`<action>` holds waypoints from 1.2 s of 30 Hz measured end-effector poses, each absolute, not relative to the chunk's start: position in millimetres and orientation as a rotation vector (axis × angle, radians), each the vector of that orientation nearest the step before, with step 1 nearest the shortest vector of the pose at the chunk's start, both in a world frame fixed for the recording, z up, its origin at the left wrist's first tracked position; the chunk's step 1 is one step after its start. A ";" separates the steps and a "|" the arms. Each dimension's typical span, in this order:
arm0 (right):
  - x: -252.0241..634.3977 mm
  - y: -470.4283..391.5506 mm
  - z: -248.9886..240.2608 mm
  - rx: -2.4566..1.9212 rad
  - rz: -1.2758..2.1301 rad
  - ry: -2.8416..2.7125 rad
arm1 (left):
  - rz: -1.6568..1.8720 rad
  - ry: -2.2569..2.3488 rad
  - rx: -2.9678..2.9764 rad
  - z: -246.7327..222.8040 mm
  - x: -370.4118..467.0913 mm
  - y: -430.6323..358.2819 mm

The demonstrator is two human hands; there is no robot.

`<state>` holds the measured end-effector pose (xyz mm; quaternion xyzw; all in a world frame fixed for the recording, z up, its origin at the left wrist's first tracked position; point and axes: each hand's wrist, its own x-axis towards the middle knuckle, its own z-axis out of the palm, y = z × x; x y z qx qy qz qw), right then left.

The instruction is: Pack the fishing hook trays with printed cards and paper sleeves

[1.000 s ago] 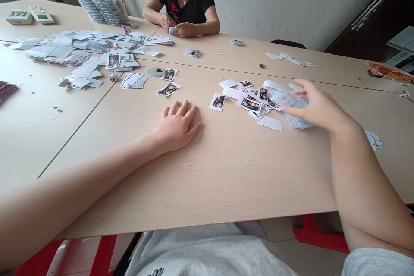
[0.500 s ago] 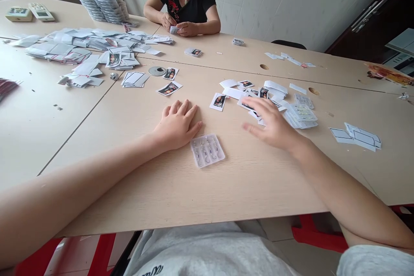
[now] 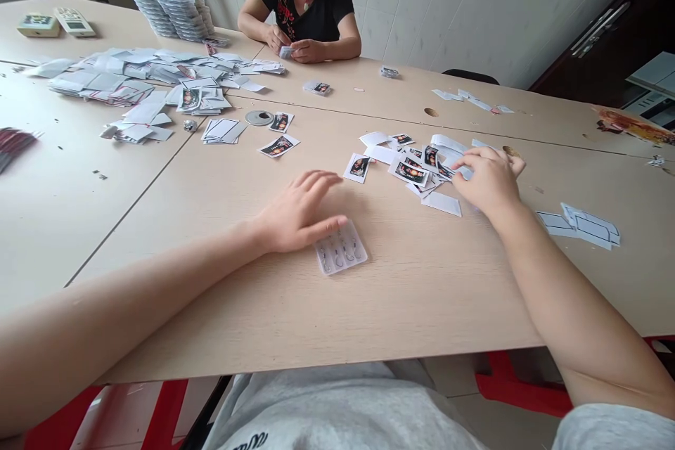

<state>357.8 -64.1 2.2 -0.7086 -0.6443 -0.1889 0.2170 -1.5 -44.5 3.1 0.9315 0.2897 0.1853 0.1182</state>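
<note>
A clear compartment box (image 3: 342,253) with several small metal hooks lies on the table near its front edge. My left hand (image 3: 303,214) is over the box's upper left corner, fingers apart, holding nothing. My right hand (image 3: 490,179) is at the right, above the spot of the stacked clear boxes, which it mostly hides. Its fingers are bent; whether they grip anything is hidden. Left of it lies a loose pile of white cards with dark printed labels (image 3: 410,171).
Across the table (image 3: 253,323) a person (image 3: 311,7) holds a small item. Many white cards (image 3: 126,70) spread at the left, with stacked packs (image 3: 176,10) behind. A grey disc (image 3: 259,117) lies mid-table. Outlined white strips (image 3: 590,225) lie at the right.
My right hand has moved right, from above the printed cards to the clear boxes. My left hand has lifted and shifted right, its thumb now over the hook box.
</note>
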 end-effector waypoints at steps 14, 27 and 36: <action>315.8 -62.8 -4.5 -1.771 -0.331 -1.798 | 0.468 0.275 2.792 -1.7 0.3 -43.7; 322.9 -61.6 -4.2 -1.754 -0.135 -1.770 | 0.459 0.250 2.816 -2.3 -0.4 -43.2; 325.1 -64.1 1.9 -1.666 -0.215 -1.926 | 0.463 0.253 2.828 -2.8 0.6 -43.1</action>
